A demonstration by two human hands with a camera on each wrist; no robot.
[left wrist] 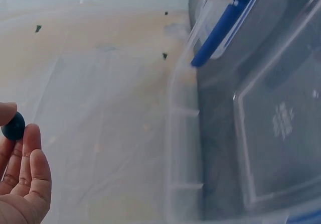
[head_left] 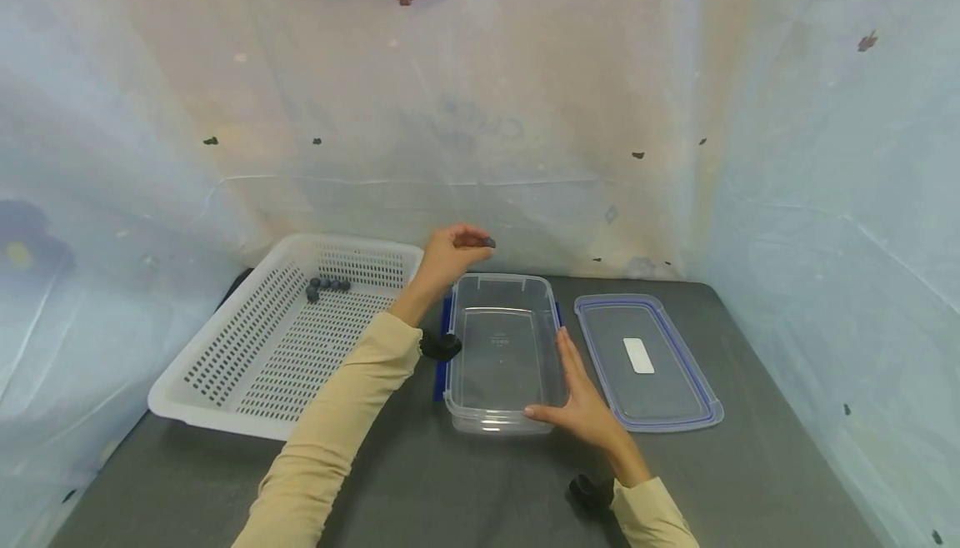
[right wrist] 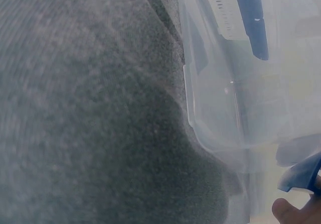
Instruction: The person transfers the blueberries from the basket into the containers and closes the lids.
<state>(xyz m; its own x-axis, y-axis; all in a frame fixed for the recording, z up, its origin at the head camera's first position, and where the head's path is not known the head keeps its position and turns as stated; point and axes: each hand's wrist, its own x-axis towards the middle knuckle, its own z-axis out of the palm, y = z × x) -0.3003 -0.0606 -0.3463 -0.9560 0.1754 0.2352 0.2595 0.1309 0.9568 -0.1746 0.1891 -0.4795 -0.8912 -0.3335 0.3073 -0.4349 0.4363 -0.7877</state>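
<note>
Between the thumb and fingertips of my left hand (head_left: 452,255) is a dark blueberry (head_left: 489,242). The left wrist view also shows this blueberry (left wrist: 14,127) in the pinch, with the other fingers spread below it. That hand is above the back left corner of a clear plastic container (head_left: 498,373) with blue side clips. My right hand (head_left: 583,405) lies along the container's right side, fingers extended and thumb at the front right corner. In the right wrist view, its thumb (right wrist: 287,212) shows close to a blue clip (right wrist: 301,176).
A white perforated basket (head_left: 217,419) stands at the left, with several blueberries (head_left: 313,292) toward its back. Right of the container, a clear lid (head_left: 611,340) with a blue seal and white label lies flat. Patterned sheeting hangs behind the dark table (head_left: 465,490).
</note>
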